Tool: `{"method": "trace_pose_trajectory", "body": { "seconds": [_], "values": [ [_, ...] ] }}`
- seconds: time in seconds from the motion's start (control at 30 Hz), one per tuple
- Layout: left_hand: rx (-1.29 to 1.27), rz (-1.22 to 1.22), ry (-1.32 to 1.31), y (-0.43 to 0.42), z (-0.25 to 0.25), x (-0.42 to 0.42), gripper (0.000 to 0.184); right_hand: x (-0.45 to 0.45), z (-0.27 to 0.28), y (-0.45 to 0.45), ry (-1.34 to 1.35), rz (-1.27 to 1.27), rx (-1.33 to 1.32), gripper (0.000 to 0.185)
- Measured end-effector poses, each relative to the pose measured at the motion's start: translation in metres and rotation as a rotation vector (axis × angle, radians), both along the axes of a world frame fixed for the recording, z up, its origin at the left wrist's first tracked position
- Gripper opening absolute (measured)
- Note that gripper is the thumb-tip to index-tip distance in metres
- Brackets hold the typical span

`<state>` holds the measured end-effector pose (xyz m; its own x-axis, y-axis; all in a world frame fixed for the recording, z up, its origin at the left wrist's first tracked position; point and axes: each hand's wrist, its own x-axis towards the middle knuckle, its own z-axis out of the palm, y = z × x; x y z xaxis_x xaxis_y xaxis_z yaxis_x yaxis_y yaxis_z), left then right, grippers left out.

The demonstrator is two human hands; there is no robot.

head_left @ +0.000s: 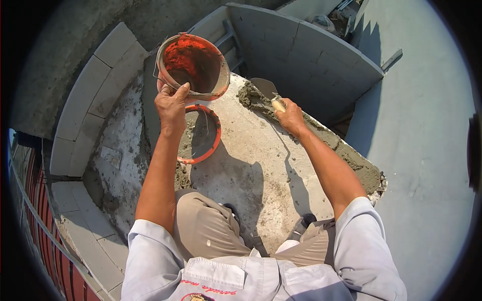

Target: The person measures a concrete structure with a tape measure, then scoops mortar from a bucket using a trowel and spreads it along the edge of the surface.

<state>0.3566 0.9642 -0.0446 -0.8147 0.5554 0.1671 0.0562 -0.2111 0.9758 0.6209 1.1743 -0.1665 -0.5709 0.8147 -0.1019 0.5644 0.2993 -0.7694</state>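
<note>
My left hand (172, 105) grips the near rim of a mortar-smeared orange bucket (193, 65), which is tilted so that its red inside shows. Below it, a second orange-rimmed bucket (217, 135) stands on the slab, with grey mortar visible inside. My right hand (290, 116) is closed round the pale handle of a trowel (264, 86). The trowel's blade lies at the far end of a strip of wet mortar (346, 153) that runs along the slab's right edge. Part of the blade is hidden by mortar.
Low walls of grey blocks (93, 88) curve along the left. A taller block wall (301, 55) stands ahead, beyond the drop past the mortar edge. A smooth grey wall (416, 130) rises at right. Red corrugated sheeting (40, 220) lies lower left, outside the blocks.
</note>
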Motion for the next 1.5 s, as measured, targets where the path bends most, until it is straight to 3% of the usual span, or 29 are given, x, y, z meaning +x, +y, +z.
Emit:
{"method": "trace_pose_trajectory", "body": {
  "seconds": [0.03,0.07,0.13,0.2,0.23,0.3,0.4,0.5,0.53,0.67,0.7,0.77,0.87,0.97,1.07,1.13,1.23,1.37,1.43,1.5],
  "values": [
    [0.014,-0.002,-0.007,0.001,0.002,0.002,0.010,-0.006,-0.002,-0.007,-0.029,-0.018,0.149,0.053],
    [0.024,-0.003,-0.008,-0.001,0.004,0.005,0.008,-0.003,-0.002,-0.008,0.040,-0.025,0.137,0.055],
    [-0.009,-0.062,0.020,-0.009,-0.005,-0.008,0.008,0.023,0.047,-0.011,0.170,-0.037,0.117,0.060],
    [-0.031,-0.120,0.040,-0.009,-0.008,-0.012,0.008,0.057,0.094,-0.011,0.200,0.124,0.094,0.060],
    [-0.038,-0.149,0.066,-0.007,-0.006,-0.012,0.009,0.069,0.108,-0.004,0.176,0.164,0.112,0.055],
    [-0.061,-0.233,0.119,0.003,0.000,-0.007,0.009,0.080,0.141,0.006,0.082,0.294,0.466,0.045],
    [-0.098,-0.367,0.182,0.015,-0.004,0.004,0.009,0.059,0.186,-0.001,-0.231,0.271,0.668,0.039],
    [-0.126,-0.437,0.214,0.022,0.003,0.027,0.009,0.039,0.192,0.011,-0.468,0.300,0.779,0.035],
    [-0.121,-0.439,0.209,0.023,0.004,0.033,0.009,0.038,0.181,0.018,-0.364,0.329,0.770,0.032],
    [-0.071,-0.462,0.191,0.024,0.005,0.048,0.011,0.049,0.187,-0.003,-0.198,0.391,-0.292,0.039],
    [-0.066,-0.478,0.182,0.025,0.004,0.050,0.012,0.054,0.163,0.000,-0.008,0.407,-0.573,0.039],
    [-0.050,-0.476,0.122,0.026,0.003,0.054,0.014,0.064,0.153,-0.010,0.164,0.307,-0.795,0.038],
    [-0.108,-0.407,0.062,0.023,0.001,0.051,0.014,0.088,0.162,-0.013,0.341,0.305,-0.694,0.039],
    [-0.170,-0.361,0.052,0.016,-0.014,0.027,0.014,0.121,0.172,-0.022,0.269,0.270,0.130,0.033],
    [-0.143,-0.351,0.035,0.011,-0.013,0.023,0.014,0.163,0.157,-0.023,0.022,0.195,0.137,0.032],
    [-0.175,-0.371,0.058,0.011,-0.010,0.024,0.014,0.186,0.116,-0.015,-0.509,0.233,0.169,0.034],
    [-0.204,-0.403,0.130,0.012,-0.019,0.020,0.014,0.204,0.096,-0.017,-0.653,0.191,0.158,0.030],
    [-0.240,-0.439,0.183,0.018,-0.018,0.027,0.012,0.183,0.130,-0.025,-0.352,0.184,0.139,0.034],
    [-0.256,-0.477,0.162,0.019,0.000,0.046,0.012,0.165,0.140,-0.023,-0.179,0.236,0.344,0.034],
    [-0.281,-0.490,0.196,0.024,-0.002,0.053,0.009,0.133,0.162,-0.021,-0.313,0.262,0.464,0.030]
  ]
}}
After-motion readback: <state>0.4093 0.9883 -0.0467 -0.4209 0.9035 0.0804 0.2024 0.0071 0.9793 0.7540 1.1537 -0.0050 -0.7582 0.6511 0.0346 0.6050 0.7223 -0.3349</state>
